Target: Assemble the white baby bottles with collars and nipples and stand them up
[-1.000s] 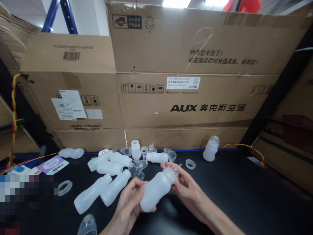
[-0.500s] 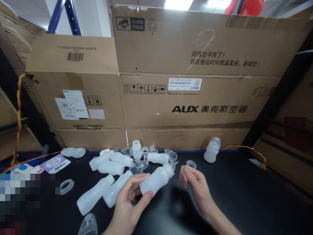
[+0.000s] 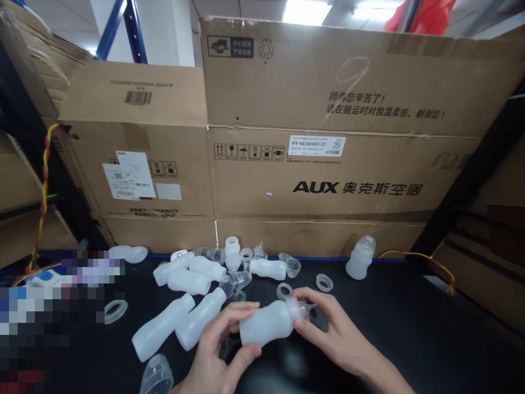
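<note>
A frosted white baby bottle [image 3: 264,324] lies nearly level above the black tabletop, its neck to the right. My left hand [image 3: 217,347] grips it around the base end, thumb below and fingers above. A clear teat [image 3: 307,311] sits at the bottle's mouth. The thumb and forefinger of my right hand [image 3: 338,328] close around it by the threaded neck; the other fingertips are partly hidden. Just behind the neck lies a clear ring [image 3: 284,291], and another collar ring [image 3: 324,283] rests farther right.
Several frosted bottles [image 3: 163,327] lie left of my hands, with clear caps and teats among them. One capped bottle [image 3: 361,258] stands at the back right. A clear cap [image 3: 157,375] and a ring [image 3: 115,311] are at left. Cardboard [image 3: 311,219] walls the back.
My right hand has moved in from beside the bottle and closed on the teat at its neck. The bottle has turned closer to level and shifted slightly right. The view has shifted slightly.
</note>
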`<action>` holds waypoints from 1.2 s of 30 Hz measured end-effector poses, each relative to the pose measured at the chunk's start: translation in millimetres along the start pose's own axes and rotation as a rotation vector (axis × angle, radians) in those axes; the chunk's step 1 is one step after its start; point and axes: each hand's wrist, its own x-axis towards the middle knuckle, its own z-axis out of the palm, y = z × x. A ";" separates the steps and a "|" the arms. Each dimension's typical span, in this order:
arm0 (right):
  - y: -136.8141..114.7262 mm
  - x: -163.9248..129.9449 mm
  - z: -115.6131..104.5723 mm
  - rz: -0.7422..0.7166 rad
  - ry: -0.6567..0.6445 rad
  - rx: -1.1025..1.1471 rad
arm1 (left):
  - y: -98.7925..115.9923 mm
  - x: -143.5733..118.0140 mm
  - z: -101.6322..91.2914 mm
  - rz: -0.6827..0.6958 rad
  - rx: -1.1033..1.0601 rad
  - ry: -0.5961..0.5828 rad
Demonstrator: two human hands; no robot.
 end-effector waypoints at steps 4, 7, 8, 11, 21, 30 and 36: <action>-9.3 5.0 2.6 0.023 -0.074 0.046 | -0.4 -3.1 -3.0 0.268 0.267 -0.028; -10.7 7.9 5.0 0.074 -0.102 0.191 | -1.5 -5.6 -4.6 0.440 0.401 -0.063; -10.1 8.1 5.9 0.091 -0.095 0.230 | -1.6 -5.8 -5.0 0.481 0.431 -0.076; -8.9 7.0 9.4 0.119 -0.029 0.299 | 0.0 -3.2 -6.3 0.496 0.522 -0.079; 10.8 17.1 3.2 -0.051 0.159 0.051 | 8.7 8.6 -2.9 0.094 0.585 -0.019; 65.0 35.3 1.6 -0.106 0.191 -0.661 | 4.6 7.5 0.6 0.204 0.688 -0.064; 66.5 42.8 3.3 -0.138 0.296 -0.631 | 4.5 7.3 0.2 0.239 0.706 -0.061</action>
